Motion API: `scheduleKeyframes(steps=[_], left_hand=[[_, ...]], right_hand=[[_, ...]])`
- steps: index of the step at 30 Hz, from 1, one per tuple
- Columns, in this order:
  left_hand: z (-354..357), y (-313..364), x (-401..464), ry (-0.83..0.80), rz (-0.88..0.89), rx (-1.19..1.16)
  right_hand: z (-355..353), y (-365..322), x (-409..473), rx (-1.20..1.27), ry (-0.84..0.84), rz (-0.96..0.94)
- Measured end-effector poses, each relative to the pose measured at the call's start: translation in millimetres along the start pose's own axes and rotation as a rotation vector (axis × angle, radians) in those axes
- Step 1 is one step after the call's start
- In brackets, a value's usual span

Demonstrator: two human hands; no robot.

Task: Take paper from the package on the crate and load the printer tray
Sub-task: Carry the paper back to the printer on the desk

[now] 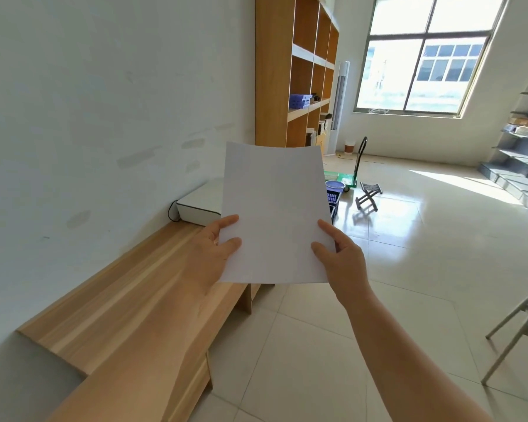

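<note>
A thin stack of white paper is held up in front of me, its top edge bowed. My left hand grips its lower left edge and my right hand grips its lower right edge. Behind the paper, a white printer rests on the far end of a low wooden bench against the wall; the sheets hide the printer's right part. A dark blue crate shows just past the paper's right edge. The package is not visible.
A tall wooden bookshelf stands beyond the printer. On the tiled floor are a purple basket, a green hand trolley and a small folding stool. Grey shelving lines the right wall; a metal frame stands at the right edge.
</note>
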State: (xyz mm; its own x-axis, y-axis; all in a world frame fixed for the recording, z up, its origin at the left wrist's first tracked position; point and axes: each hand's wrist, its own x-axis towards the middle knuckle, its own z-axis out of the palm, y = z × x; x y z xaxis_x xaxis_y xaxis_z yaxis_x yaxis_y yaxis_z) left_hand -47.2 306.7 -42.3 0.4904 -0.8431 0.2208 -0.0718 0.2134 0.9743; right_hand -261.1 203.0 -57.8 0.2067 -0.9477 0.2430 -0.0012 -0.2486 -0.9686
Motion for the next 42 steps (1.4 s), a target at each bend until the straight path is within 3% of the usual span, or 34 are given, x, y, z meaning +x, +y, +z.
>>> scheduleKeyframes(steps=[20, 34, 42], left_hand=[[118.9, -57.9, 231.3, -0.055, -0.001, 0.083], [273.7, -94.4, 361.9, 0.037, 0.01, 0.13], [306.4, -121.6, 437.6, 0.121, -0.034, 0.137]], right_hand=[[-42.3, 67.6, 236.1, 0.03, 0.072, 0.042], [-143.0, 124.2, 432.9, 0.053, -0.047, 0.054], [-144.0, 157.2, 532.5, 0.055, -0.138, 0.083]])
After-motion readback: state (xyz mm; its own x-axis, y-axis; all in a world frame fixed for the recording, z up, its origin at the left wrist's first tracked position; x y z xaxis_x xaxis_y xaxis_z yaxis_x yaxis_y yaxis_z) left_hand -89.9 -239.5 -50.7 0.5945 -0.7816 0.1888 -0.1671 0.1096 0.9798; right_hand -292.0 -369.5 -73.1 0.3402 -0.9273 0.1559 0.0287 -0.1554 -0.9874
